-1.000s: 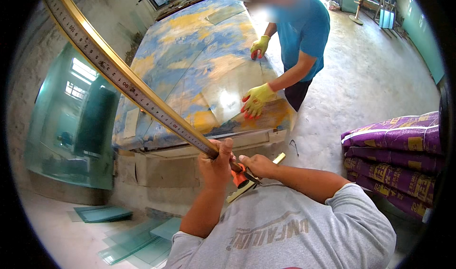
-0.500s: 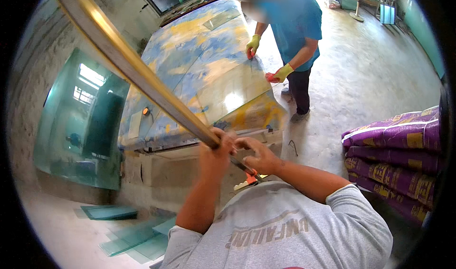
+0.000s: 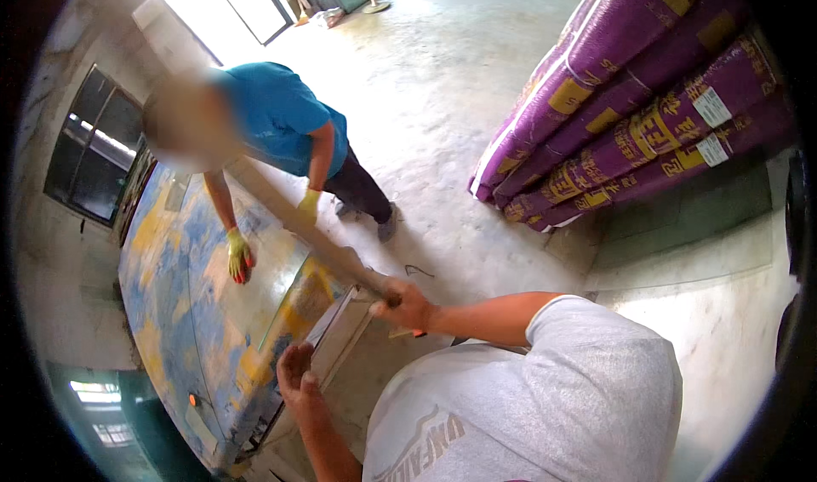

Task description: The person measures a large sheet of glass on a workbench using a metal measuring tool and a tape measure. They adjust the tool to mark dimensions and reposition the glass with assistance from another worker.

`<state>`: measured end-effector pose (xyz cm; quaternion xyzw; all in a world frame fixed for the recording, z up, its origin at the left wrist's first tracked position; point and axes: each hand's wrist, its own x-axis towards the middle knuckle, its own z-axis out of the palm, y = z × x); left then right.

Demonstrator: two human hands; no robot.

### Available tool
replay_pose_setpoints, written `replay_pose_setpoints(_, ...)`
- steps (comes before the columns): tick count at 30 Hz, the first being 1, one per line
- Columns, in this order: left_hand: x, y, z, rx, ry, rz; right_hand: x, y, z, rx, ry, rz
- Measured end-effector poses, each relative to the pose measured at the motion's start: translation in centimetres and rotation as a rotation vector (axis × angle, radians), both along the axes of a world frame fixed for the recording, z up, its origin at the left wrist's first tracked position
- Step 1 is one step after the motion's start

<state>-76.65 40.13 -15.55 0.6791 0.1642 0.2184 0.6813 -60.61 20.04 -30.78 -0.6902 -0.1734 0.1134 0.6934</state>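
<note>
A long, straight brownish bar [image 3: 294,214] slants from near my body toward the co-worker. My right hand [image 3: 407,306] is closed around its near end. Off the bar, my left hand [image 3: 299,378] is beside the table's near edge, fingers apart and holding nothing visible. The table [image 3: 162,312] has a blotchy blue, yellow and cream top, and a clear glass sheet [image 3: 271,299] lies on it. Across the table, a person in a blue shirt [image 3: 285,112] bends over; one gloved hand [image 3: 240,259] rests on the glass, and the other glove [image 3: 308,205] is partly behind the bar.
Purple wrapped bundles [image 3: 613,108] are stacked at the right, with glass panes [image 3: 689,218] beside them. A large greenish pane [image 3: 111,414] leans at the lower left. A small orange round item [image 3: 192,400] lies on the table. Concrete floor [image 3: 425,82] extends behind the co-worker.
My view has turned rightward. My left hand has come off the bar, which my right hand now grips; its far end has swung toward the co-worker. The co-worker leans farther over the glass.
</note>
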Motion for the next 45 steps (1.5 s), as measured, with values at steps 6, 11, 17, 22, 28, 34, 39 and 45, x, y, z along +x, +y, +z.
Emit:
replay_pose_setpoints(6, -9.3, 4.1, -8.4, 0.015, 0.41, 0.119, 9.6, -13.2, -0.9, 0.255, 0.015, -0.738)
replay_pose_setpoints(11, -13.3, 4.7, -15.0, 0.051, 0.645, 0.042, 13.8, -28.4, -8.8, 0.052, 0.152, -1.025)
replay_pose_setpoints(17, -13.9, 5.1, -16.8, 0.263, 0.825, -0.146, 12.9, -39.1, -6.6, 0.226, 0.239, -1.19)
replay_pose_setpoints(22, -11.6, 3.5, -16.8, 0.324, 0.911, -0.197, 15.0, -45.2, -9.5, 0.221, 0.359, -1.276)
replay_pose_setpoints(28, -12.5, 4.0, -20.3, 0.312, 0.959, -0.203, 16.9, -48.4, -10.3, -0.053, 0.575, -1.199)
replay_pose_setpoints(34, -16.7, 4.1, -24.7, 0.219, 1.033, -0.105, 14.4, -47.1, -12.3, -0.17, 0.605, -1.235)
replay_pose_setpoints(39, -23.6, 6.2, -27.8, 0.087, 1.111, 0.03, 12.8, -47.5, -21.4, -0.071, 0.761, -1.195)
replay_pose_setpoints(45, -29.8, 6.1, -30.8, -0.208, 1.184, 0.294, 5.9, -28.9, -30.9, -0.668, 1.035, -0.475)
